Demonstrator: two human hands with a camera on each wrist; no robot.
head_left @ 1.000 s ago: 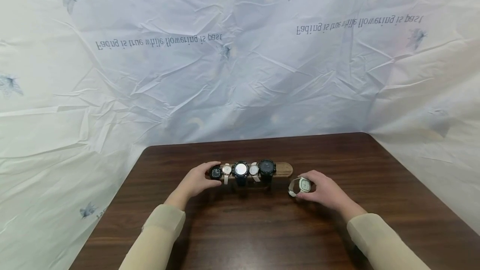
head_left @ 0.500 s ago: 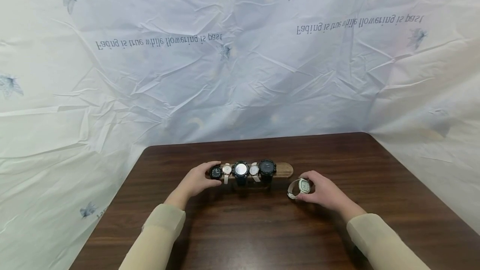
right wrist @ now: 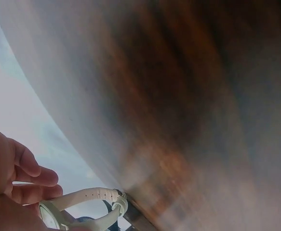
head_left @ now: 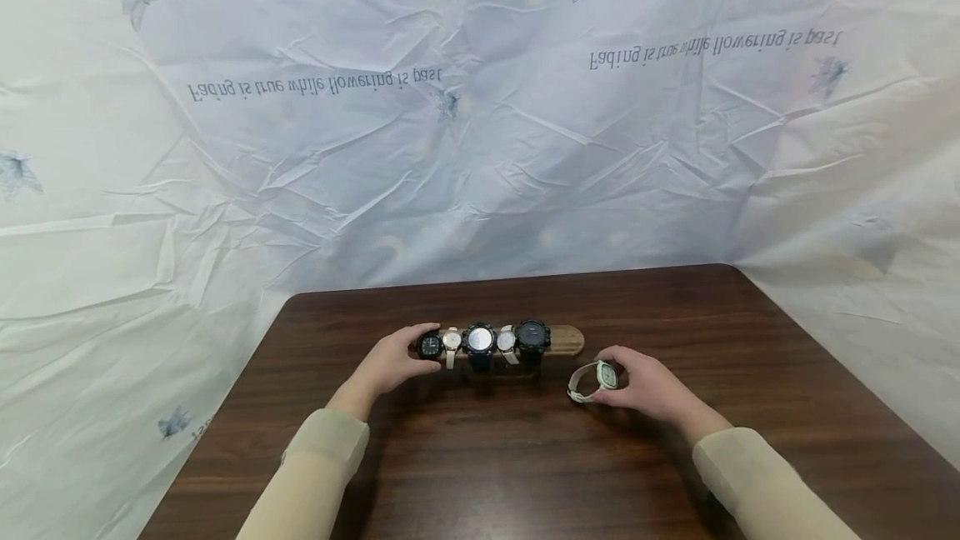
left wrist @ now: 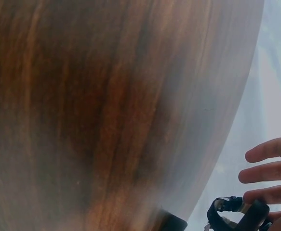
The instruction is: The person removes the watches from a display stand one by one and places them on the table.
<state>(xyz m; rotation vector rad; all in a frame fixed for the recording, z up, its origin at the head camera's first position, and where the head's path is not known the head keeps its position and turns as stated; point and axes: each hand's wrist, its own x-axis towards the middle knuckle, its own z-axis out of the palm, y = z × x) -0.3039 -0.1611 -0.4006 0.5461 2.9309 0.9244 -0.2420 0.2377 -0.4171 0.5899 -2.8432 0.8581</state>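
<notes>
Five watches sat along the wooden stand (head_left: pixel 566 340) on the table (head_left: pixel 525 457); the left hand (head_left: pixel 390 365) curled its fingers round the black watch (head_left: pixel 430 345) at its left end, while the right hand (head_left: pixel 645 382) pinched a white watch (head_left: pixel 592 379) just beside the stand's right end

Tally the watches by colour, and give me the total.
Black or dark watches: 3, all on the wooden stand, the left hand touching the leftmost one.
White or pale watches: 3, two on the stand and one white watch held by the right hand.
Total: 6 watches.
</notes>
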